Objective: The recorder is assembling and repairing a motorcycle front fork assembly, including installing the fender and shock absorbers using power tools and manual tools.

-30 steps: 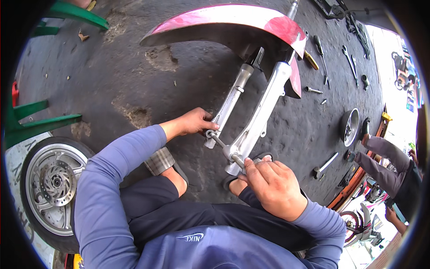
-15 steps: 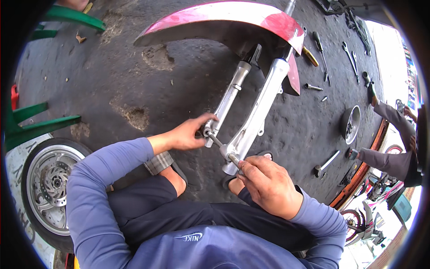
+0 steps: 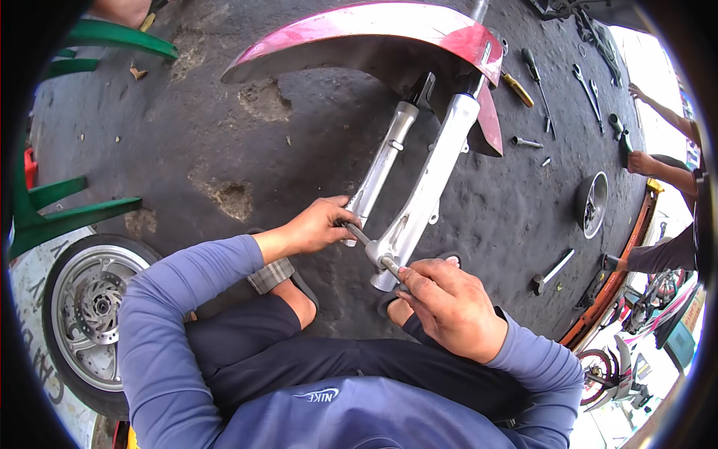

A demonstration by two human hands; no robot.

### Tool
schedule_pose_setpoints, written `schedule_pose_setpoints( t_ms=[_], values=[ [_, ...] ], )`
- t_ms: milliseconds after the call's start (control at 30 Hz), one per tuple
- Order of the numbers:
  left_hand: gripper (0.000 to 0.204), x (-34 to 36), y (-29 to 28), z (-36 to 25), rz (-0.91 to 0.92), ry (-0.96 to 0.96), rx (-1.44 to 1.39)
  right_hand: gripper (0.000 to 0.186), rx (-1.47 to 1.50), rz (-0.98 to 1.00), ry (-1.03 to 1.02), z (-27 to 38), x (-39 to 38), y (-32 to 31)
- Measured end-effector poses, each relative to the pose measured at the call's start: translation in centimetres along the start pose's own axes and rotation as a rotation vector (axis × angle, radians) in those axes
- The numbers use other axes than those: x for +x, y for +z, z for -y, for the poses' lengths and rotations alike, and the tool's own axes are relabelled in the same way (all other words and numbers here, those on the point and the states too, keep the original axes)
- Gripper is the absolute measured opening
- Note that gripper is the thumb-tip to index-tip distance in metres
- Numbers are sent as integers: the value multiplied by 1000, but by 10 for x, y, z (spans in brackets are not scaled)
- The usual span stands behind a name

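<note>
A motorcycle front fork lies on the dark floor before me, with a left leg (image 3: 383, 159) and a thicker right leg (image 3: 435, 168). A red and white fender (image 3: 366, 21) is attached at its far end. A metal axle (image 3: 357, 233) passes through the right leg's lower end and reaches toward the left leg's. My right hand (image 3: 454, 308) is closed on the axle's near end. My left hand (image 3: 314, 228) is closed around the left leg's lower end, where the fingers hide the axle's tip.
At the right lie a screwdriver (image 3: 532, 67), a yellow-handled tool (image 3: 517, 90), wrenches (image 3: 583, 88), a hammer (image 3: 555, 271) and a metal bowl (image 3: 592, 206). Another person's hand (image 3: 641, 162) is beyond them. A wheel (image 3: 93, 307) and a green chair (image 3: 82, 213) stand at my left.
My left fingers have closed in around the left leg's lower end. My right hand has stayed on the axle. The other person's arms at the right have shifted.
</note>
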State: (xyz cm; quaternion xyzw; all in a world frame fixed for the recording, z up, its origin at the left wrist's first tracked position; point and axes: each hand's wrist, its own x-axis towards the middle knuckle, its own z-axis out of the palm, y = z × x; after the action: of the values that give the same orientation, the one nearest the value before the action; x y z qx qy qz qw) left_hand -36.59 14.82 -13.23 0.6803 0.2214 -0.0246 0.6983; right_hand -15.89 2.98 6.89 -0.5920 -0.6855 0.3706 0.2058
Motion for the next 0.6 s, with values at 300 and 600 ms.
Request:
schedule_pose_setpoints(
  t_ms=[300, 600],
  values=[
    [62, -3, -2, 22, 40, -196, -507, 30, -5, -22, -17, 3, 4, -1],
    [56, -3, -4, 32, 43, -145, -731, 31, 11, -10, -3, 4, 7, 1]
  ],
)
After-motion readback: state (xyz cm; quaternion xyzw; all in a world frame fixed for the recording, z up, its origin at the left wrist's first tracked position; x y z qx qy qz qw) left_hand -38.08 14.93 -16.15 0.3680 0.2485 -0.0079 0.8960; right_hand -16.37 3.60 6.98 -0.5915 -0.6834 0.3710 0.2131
